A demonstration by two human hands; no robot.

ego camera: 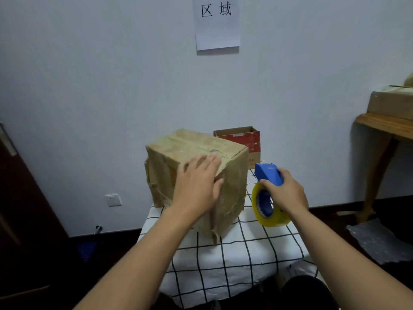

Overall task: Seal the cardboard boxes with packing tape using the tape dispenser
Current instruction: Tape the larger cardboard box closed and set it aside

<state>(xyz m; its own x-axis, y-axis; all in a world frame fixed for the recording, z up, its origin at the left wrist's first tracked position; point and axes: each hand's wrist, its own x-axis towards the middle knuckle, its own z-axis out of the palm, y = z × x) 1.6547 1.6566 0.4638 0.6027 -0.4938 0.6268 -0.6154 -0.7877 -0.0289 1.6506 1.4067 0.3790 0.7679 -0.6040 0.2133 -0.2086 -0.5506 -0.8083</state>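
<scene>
Left hand (199, 182) pressing flat, fingers straight, on near top edge of tape-wrapped cardboard box (196, 175) sitting on checked tablecloth (223, 265), right hand (286, 193) gripping blue tape dispenser (267, 193) w/ yellowish roll, just right of box.

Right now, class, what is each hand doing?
Left hand: open, fingers flat on the box.
Right hand: gripping the dispenser, beside the box.

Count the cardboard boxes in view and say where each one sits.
3. A tape-wrapped brown cardboard box on the checked tablecloth under the left hand; an open red-printed cardboard box behind it; a brown cardboard box on the wooden table at right. Others may be hidden.
</scene>
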